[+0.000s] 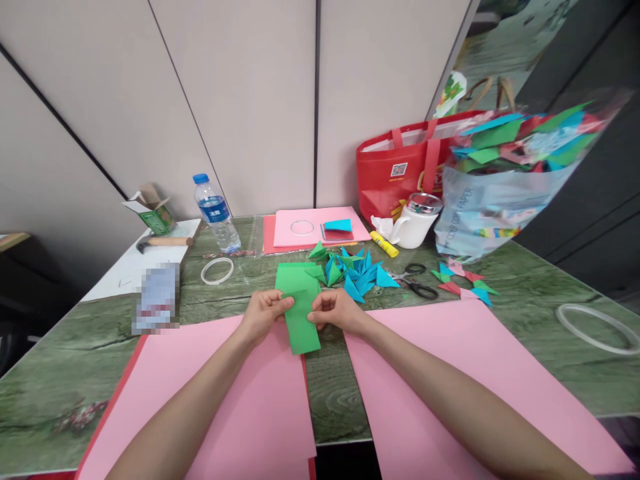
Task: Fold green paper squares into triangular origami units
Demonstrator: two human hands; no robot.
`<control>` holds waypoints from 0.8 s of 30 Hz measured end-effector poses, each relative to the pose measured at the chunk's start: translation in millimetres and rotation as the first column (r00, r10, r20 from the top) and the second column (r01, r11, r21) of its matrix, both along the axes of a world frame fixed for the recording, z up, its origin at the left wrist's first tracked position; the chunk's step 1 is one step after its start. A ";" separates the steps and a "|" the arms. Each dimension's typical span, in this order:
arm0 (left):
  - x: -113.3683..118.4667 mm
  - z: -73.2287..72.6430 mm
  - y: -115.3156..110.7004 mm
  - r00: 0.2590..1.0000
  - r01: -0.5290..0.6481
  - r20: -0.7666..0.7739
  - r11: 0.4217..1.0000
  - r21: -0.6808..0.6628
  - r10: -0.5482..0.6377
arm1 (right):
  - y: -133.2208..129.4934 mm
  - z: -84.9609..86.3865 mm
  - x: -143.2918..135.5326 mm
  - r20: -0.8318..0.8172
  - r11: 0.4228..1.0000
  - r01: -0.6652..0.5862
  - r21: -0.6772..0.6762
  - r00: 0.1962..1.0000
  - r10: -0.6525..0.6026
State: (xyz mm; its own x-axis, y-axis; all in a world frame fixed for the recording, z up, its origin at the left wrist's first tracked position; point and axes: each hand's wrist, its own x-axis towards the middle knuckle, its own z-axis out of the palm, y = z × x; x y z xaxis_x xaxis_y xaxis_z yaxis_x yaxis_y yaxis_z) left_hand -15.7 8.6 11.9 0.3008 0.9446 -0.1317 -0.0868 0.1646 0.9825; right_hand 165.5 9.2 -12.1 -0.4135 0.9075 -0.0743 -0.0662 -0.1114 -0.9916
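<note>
A green paper strip is held upright between both hands, above the gap between two large pink sheets. My left hand pinches its upper left edge between thumb and fingers. On the strip's right edge, my right hand has thumb and fingers closed. Behind the strip lie more green papers on the table. Just right of them is a pile of folded blue and green paper pieces. The left pink sheet and the right pink sheet lie under my forearms.
Scissors, a yellow glue stick, a white mug and a star of folded pieces are at right. A red bag and a filled plastic bag stand behind. A bottle and hammer are at left.
</note>
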 end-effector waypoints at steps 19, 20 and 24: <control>4.6 -0.8 -1.4 0.999 -0.041 0.004 0.998 -0.040 0.041 | -0.8 1.1 -1.1 -0.032 0.999 0.023 -0.038 0.999 -0.024; 4.8 -0.5 -1.9 1.000 0.000 0.002 0.997 -0.075 0.001 | -0.8 1.3 -1.1 -0.048 0.998 0.044 -0.047 0.998 -0.047; 5.5 0.0 -6.1 0.981 0.177 -0.056 0.973 -0.152 -0.187 | 0.2 1.1 -1.1 -0.107 0.988 0.133 -0.074 0.984 -0.140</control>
